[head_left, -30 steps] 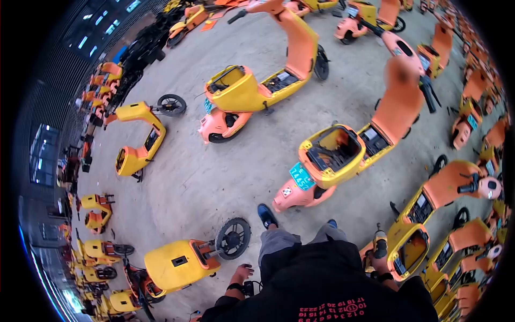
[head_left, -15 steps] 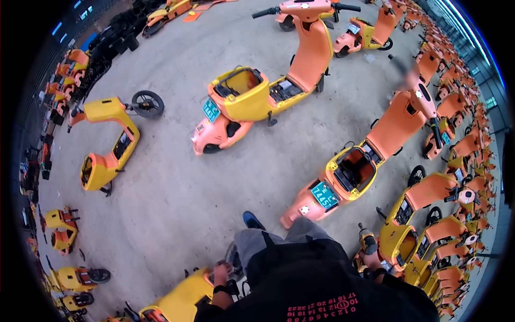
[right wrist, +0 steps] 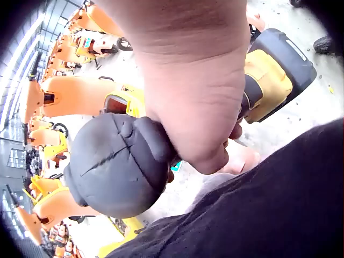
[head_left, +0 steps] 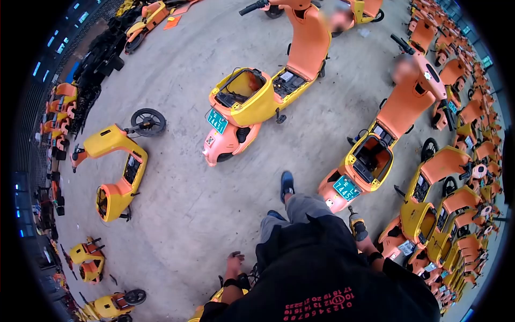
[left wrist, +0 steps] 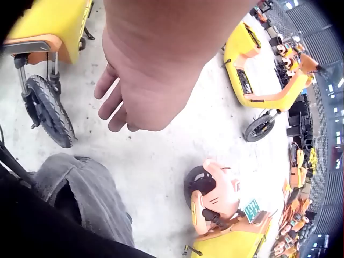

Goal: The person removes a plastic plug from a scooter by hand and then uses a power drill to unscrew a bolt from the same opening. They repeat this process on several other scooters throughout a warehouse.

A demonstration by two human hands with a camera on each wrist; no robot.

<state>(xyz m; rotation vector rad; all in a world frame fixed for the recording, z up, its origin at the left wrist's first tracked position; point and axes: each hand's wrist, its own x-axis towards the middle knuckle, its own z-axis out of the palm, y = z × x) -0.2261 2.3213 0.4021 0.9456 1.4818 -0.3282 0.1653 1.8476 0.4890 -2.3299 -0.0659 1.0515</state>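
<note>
"Where's our power drill [head_left: 358, 226]?"

"In our right hand [head_left: 367, 248], fingers wrapped round it, its nose pointing ahead and slightly left of that hand."

"And the nearest scooter [head_left: 403, 110]?"

"Ahead of the same hand, tail towards us, its length running away forward and right. The nose looks near the tail; we can't tell the gap."

"Our left hand [head_left: 234, 264]?"

"Farther off, across our body, empty, fingers loose."

Grey, marked floor [head_left: 177, 188] under many yellow-and-orange scooters [head_left: 256, 107], a black heap [head_left: 97, 70] along one side.
</note>
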